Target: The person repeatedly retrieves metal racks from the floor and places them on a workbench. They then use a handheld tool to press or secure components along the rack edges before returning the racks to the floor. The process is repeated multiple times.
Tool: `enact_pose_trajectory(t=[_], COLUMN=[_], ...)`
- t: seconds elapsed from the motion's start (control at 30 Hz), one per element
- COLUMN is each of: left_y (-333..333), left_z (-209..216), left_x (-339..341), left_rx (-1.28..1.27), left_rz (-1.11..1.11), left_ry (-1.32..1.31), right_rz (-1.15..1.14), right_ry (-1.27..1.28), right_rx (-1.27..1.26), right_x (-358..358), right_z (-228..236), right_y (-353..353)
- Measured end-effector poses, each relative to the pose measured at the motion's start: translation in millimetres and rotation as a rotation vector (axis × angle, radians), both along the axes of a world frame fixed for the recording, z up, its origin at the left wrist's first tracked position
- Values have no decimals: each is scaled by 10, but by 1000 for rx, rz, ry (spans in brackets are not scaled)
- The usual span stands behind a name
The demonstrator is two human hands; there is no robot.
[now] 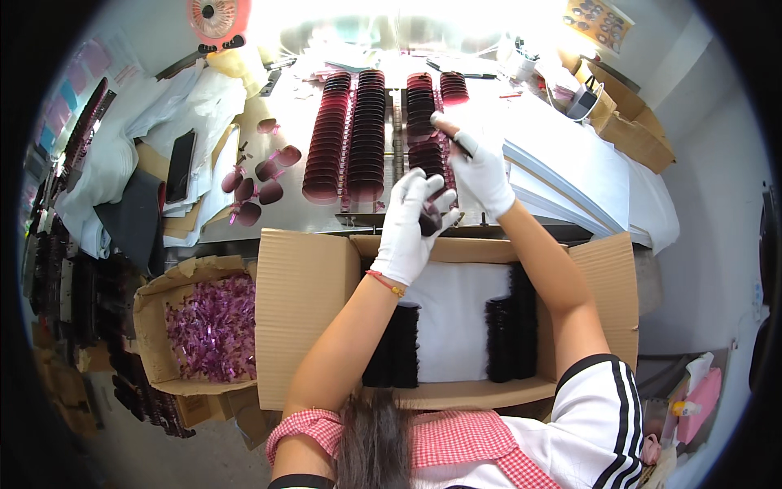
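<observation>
Both my hands wear white gloves and are raised above the near edge of the metal table. My left hand (410, 224) is closed on a dark tinted lens (430, 218), held between thumb and fingers. Farther right, my right hand (482, 169) pinches a small dark piece (461, 148), seen nearly edge-on; its kind is unclear. Just beyond the hands, dark red lenses stand in short rows (420, 106), partly hidden by the fingers. Two long rows of lenses (365, 134) stand to the left. Below my forearms, an opened cardboard box (314, 318) holds black stacked rows (511, 338) beside a white sheet (452, 326).
A smaller carton (147, 306) at the left holds purple plastic scraps (213, 330). Loose lenses (269, 191), a phone (181, 167) and papers lie on the table's left side. Stacked white sheets (578, 179) cover its right. A pink fan (213, 18) stands at the back left.
</observation>
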State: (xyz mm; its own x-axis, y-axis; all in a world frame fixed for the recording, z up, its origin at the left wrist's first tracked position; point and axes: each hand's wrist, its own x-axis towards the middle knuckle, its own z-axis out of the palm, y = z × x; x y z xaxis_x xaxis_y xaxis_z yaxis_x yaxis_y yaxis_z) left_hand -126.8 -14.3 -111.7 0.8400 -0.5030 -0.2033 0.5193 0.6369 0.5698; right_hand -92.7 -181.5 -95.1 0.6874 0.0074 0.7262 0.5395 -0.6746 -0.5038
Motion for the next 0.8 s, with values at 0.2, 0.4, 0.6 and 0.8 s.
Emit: enact_pose_trajectory(t=[0.2,0.4,0.6,0.8], left_y=[-30,24,161,594], left_z=[28,164,282,416], left_x=[13,24,262,672], left_rx=[-111,-137,180,65], left_rz=[-3,56,394,411], left_ry=[190,108,-148,-35], right_rz=[265,210,158,236], right_ry=[328,-60,-90,192], right_rx=[-481,-591,-223,720], right_x=[-547,-484,-414,-230], right_z=[408,311,183,350], right_y=[343,416,789,1075])
